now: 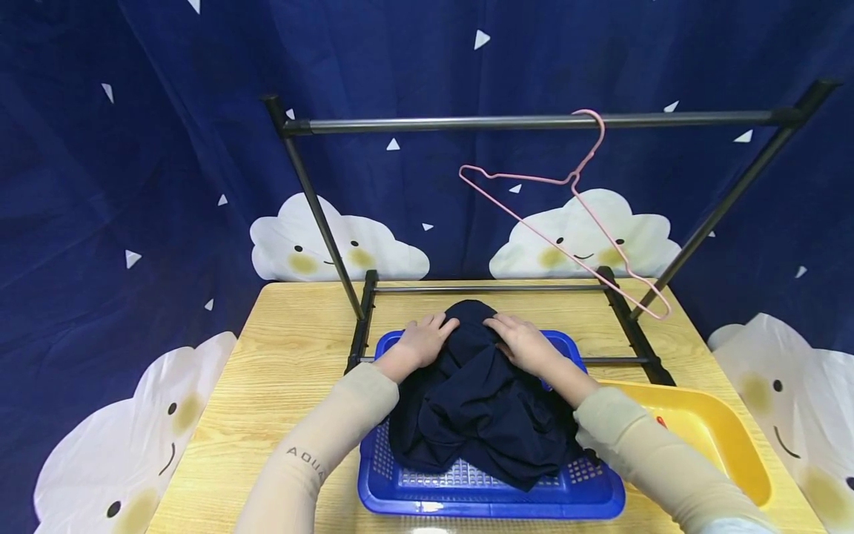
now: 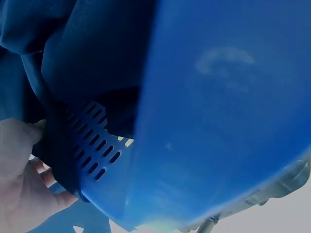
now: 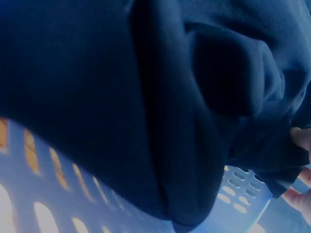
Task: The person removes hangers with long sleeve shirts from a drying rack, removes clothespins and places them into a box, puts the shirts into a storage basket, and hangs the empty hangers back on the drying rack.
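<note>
A crumpled dark navy garment (image 1: 487,400) lies heaped in a blue plastic basket (image 1: 494,509), its far end raised at the basket's back rim. My left hand (image 1: 422,343) grips the far left part of the cloth. In the left wrist view its thumb is on the near side of the fabric (image 2: 58,155) and the fingers are behind. On the opposite side my right hand (image 1: 523,343) pinches the cloth. The right wrist view has its fingertips (image 3: 302,138) at the fabric's edge, with most of that hand outside the picture. The folds hide the garment's kind.
A black metal rack (image 1: 427,126) stands on the wooden table (image 1: 287,356) behind the basket. From its top bar hangs a pink hanger (image 1: 534,222), tilted. A yellow tray (image 1: 727,437) sits to the right, partly under my right forearm. A dark blue curtain (image 1: 400,59) with clouds hangs behind.
</note>
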Motion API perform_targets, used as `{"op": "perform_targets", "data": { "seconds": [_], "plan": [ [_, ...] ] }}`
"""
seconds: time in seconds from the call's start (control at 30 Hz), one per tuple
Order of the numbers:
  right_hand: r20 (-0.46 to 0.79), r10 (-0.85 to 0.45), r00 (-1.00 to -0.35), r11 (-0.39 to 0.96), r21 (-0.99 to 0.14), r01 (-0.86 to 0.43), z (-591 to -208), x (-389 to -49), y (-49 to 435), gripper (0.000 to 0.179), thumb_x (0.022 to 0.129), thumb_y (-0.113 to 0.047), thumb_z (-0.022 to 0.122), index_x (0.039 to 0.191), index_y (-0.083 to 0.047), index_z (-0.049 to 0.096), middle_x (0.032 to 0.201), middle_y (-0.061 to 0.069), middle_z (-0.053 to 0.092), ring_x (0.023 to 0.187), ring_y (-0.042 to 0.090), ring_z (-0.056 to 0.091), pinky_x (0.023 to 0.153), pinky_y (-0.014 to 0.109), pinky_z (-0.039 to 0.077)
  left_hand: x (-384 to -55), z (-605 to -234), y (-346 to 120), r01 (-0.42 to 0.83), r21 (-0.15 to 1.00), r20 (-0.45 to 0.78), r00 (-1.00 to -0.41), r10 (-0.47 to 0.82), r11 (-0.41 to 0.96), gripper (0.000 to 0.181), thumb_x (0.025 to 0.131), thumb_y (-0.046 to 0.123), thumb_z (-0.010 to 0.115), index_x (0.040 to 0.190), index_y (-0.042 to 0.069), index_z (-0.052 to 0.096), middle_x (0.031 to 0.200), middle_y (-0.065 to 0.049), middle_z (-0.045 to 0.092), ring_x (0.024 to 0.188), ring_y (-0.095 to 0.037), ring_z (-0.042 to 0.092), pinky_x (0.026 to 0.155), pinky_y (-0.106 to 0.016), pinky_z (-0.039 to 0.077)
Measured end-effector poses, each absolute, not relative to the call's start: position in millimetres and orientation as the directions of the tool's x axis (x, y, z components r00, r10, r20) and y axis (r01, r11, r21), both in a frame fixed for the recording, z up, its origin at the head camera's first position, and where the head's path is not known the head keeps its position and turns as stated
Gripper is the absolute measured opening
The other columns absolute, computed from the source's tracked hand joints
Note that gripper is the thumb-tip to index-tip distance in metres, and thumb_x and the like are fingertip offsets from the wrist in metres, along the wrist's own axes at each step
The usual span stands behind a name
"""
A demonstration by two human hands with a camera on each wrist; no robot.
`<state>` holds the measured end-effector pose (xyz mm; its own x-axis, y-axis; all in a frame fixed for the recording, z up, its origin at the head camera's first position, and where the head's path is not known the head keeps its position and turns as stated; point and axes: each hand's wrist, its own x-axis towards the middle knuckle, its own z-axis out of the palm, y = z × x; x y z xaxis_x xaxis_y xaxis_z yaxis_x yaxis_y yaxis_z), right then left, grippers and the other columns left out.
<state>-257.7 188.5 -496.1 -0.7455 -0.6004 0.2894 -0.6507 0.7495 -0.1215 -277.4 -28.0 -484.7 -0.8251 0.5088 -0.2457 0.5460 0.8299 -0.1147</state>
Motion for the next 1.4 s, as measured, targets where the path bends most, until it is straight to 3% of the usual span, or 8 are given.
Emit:
{"op": "perform_targets", "data": {
  "seconds": [0.37,0.73,0.97,1.1,1.3,1.4],
  "plan": [
    [0.424,-0.643,-0.638,0.659,-0.117,-0.743,-495,-259,187,0.029,0.076,0.012,0.058,0.103,0.002,0.06,0.096,0.012,0.058,0.09,0.028,0.058,0.078,0.04,0.048,-278,-483,-32,0.608,-0.052,-0.138,-0.79,0.597,0.792,0.035,0.095,0.007,0.043,0.129,0.016,0.035,0.135,-0.007,0.037,0.122,-0.024,0.038,0.09,-0.047,0.041],
    [0.492,-0.66,-0.568,0.609,-0.093,-0.788,-478,-247,183,0.029,0.075,0.014,0.057,0.1,-0.002,0.06,0.092,0.008,0.056,0.081,0.022,0.054,0.072,0.034,0.047,-275,-479,-32,0.63,-0.049,-0.084,-0.775,0.626,0.775,0.033,0.092,0.005,0.048,0.124,0.014,0.041,0.131,-0.007,0.042,0.119,-0.025,0.042,0.085,-0.047,0.044],
    [0.552,-0.655,-0.517,0.587,-0.059,-0.807,-458,-230,180,0.029,0.073,0.013,0.062,0.098,-0.003,0.061,0.093,0.007,0.058,0.079,0.02,0.054,0.069,0.032,0.047,-266,-464,-38,0.637,0.097,-0.021,-0.767,0.641,0.765,0.034,0.09,0.002,0.05,0.121,0.01,0.038,0.131,-0.012,0.041,0.119,-0.029,0.043,0.088,-0.045,0.044],
    [0.599,-0.652,-0.465,0.566,-0.024,-0.824,-449,-217,181,0.032,0.07,0.012,0.064,0.098,-0.002,0.06,0.091,0.007,0.058,0.077,0.02,0.053,0.067,0.032,0.047,-258,-455,-44,0.674,0.137,0.053,-0.737,0.674,0.726,0.034,0.088,0.001,0.051,0.12,0.007,0.038,0.128,-0.015,0.042,0.119,-0.031,0.044,0.091,-0.042,0.043],
    [0.625,-0.651,-0.431,0.54,-0.017,-0.841,-440,-193,185,0.034,0.067,0.009,0.063,0.099,-0.002,0.061,0.09,0.006,0.057,0.077,0.019,0.053,0.067,0.03,0.047,-238,-441,-52,0.772,0.135,0.218,-0.635,0.741,0.621,0.019,0.089,0.0,0.045,0.107,0.005,0.043,0.109,-0.012,0.047,0.099,-0.025,0.054,0.085,-0.035,0.045],
    [0.631,-0.654,-0.417,0.519,-0.028,-0.854,-435,-181,187,0.03,0.071,0.006,0.058,0.1,-0.002,0.061,0.089,0.005,0.057,0.075,0.018,0.052,0.066,0.028,0.046,-225,-435,-55,0.801,0.119,0.259,-0.596,0.761,0.587,0.017,0.088,0.001,0.045,0.104,0.007,0.044,0.103,-0.009,0.048,0.091,-0.022,0.055,0.081,-0.032,0.046]
  ]
}}
